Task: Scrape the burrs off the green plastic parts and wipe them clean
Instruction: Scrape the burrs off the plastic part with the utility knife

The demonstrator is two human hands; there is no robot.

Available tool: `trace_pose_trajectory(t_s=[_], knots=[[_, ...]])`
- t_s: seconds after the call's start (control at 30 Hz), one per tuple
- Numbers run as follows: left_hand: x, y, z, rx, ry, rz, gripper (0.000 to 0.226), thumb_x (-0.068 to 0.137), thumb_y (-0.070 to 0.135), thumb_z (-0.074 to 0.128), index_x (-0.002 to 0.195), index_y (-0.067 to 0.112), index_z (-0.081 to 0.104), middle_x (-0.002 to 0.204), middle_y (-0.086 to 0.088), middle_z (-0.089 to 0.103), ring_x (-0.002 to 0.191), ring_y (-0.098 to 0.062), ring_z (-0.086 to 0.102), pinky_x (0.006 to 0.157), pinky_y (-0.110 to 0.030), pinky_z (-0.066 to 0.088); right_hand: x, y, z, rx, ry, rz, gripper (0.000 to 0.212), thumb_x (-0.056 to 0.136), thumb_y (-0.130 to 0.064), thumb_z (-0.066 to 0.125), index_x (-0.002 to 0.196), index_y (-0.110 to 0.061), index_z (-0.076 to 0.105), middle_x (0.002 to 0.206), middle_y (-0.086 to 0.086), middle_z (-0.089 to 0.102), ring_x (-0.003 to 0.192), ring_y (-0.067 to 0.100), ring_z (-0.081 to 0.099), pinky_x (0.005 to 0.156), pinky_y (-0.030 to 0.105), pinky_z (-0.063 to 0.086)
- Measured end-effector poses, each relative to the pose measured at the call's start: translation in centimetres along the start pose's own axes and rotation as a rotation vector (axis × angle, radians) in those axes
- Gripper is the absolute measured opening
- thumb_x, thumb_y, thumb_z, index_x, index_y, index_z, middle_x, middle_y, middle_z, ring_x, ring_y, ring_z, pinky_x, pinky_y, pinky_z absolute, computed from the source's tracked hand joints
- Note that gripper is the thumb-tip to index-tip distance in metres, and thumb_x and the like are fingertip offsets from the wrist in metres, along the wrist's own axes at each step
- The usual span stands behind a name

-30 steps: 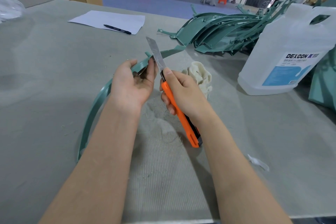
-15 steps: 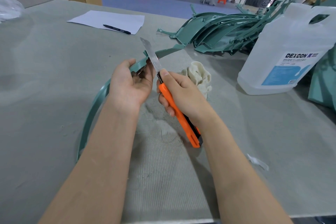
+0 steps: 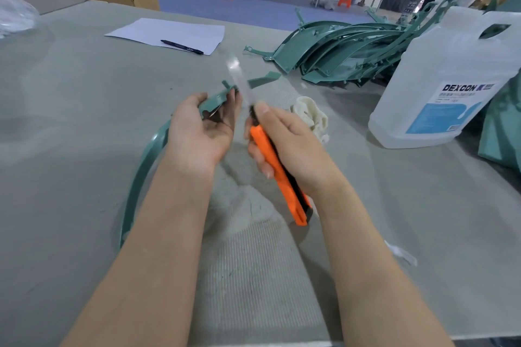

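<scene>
While the left hand (image 3: 201, 129) held the long, thin green part (image 3: 146, 160) on the table (image 3: 70, 110), the right hand (image 3: 284, 144) squeezed the orange knife (image 3: 277, 175). It looked light and bendy, best held near the blade.

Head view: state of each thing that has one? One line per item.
left hand: holds the curved green part at its far end
right hand: grip round the orange utility knife
knife blade: extended, motion-blurred, next to the part's edge
white rag: crumpled on the table, untouched
Dexcon jug: upright
pen: lying on the paper
green parts pile: stacked, untouched
</scene>
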State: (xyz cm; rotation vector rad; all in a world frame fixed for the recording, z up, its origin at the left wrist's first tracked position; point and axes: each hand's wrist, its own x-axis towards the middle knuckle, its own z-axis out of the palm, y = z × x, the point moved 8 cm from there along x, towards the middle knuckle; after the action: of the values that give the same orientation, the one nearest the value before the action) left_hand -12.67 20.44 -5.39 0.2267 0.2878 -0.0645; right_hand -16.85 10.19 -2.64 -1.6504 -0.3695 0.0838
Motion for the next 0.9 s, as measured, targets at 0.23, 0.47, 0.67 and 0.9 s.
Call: trace_pose_trajectory(t_s=[0.23,0.47,0.67,0.9], knots=[[0.0,-0.3,-0.1,-0.009,-0.01,-0.015,0.018,0.098,0.008,0.046,0.11,-0.006,0.048,0.116,-0.028,0.056,0.11,-0.044,0.058,0.053,-0.03,0.059,0.4,-0.3,-3.8,-0.356,0.32,-0.096,0.017,0.099,-0.018,0.05,0.107,-0.032,0.052,0.079,-0.007,0.069,0.064,0.01,0.063,0.072,0.033,0.055],[0.0,0.1,0.0,0.001,-0.026,0.05,0.021,0.098,0.006,0.045,0.111,-0.009,0.053,0.103,-0.027,0.06,0.086,-0.036,0.066,0.05,-0.028,0.057,0.0,-1.5,-0.3,-0.624,0.268,-0.253,0.039,0.104,-0.029,0.037,0.139,-0.019,0.049,0.105,-0.002,0.064,0.1,0.019,0.059,0.09,0.032,0.045],[-0.2,0.8,-0.5,-0.064,0.046,0.118,0.019,0.097,0.003,0.044,0.079,0.001,0.05,0.067,-0.014,0.056,0.065,-0.025,0.06,0.05,-0.029,0.058,0.0,-1.0,0.5,-0.67,0.277,-0.223,0.04,0.102,-0.033,0.042,0.141,-0.029,0.048,0.106,0.003,0.065,0.099,0.016,0.057,0.09,0.034,0.044],[-0.2,0.5,-0.4,-0.012,0.022,0.089,0.012,0.097,0.005,0.044,0.1,-0.005,0.05,0.097,-0.023,0.056,0.104,-0.036,0.061,0.045,-0.026,0.055,0.3,-0.5,-0.2,-0.651,0.316,-0.176,0.041,0.102,-0.03,0.046,0.142,-0.023,0.049,0.118,0.007,0.067,0.111,0.023,0.058,0.097,0.04,0.043]])
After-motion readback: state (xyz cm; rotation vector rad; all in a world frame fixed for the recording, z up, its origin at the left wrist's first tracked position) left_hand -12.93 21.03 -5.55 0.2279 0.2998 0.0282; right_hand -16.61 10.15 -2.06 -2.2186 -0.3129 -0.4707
